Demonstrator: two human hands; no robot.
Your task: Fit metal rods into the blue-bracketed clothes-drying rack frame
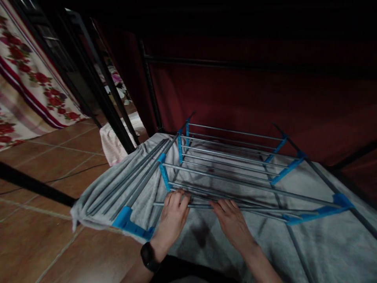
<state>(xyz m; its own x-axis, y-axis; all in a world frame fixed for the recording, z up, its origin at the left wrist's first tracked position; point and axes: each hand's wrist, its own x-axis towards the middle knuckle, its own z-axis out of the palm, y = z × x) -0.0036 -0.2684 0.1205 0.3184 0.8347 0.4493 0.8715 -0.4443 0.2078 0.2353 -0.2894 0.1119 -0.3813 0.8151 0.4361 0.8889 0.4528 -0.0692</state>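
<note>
A rack of grey metal rods (pixel 224 177) with blue plastic brackets (pixel 165 175) lies in front of me on a grey blanket. My left hand (pixel 174 214), with a black watch on its wrist, closes its fingers over a grey rod (pixel 198 206) at the rack's near side. Further right, my right hand (pixel 231 220) grips the same rod with its fingers curled over it. An L-shaped blue bracket (pixel 132 224) sits left of my left hand, on a long tube. The undersides of both hands are hidden.
Several loose grey rods (pixel 129 177) lie on the left part of the grey blanket (pixel 200 239). Dark red cloth (pixel 235 94) hangs behind the rack. Black metal posts (pixel 97 78) stand at the left, above a brown tiled floor (pixel 55 169). A flowered cloth (pixel 38 74) hangs beyond.
</note>
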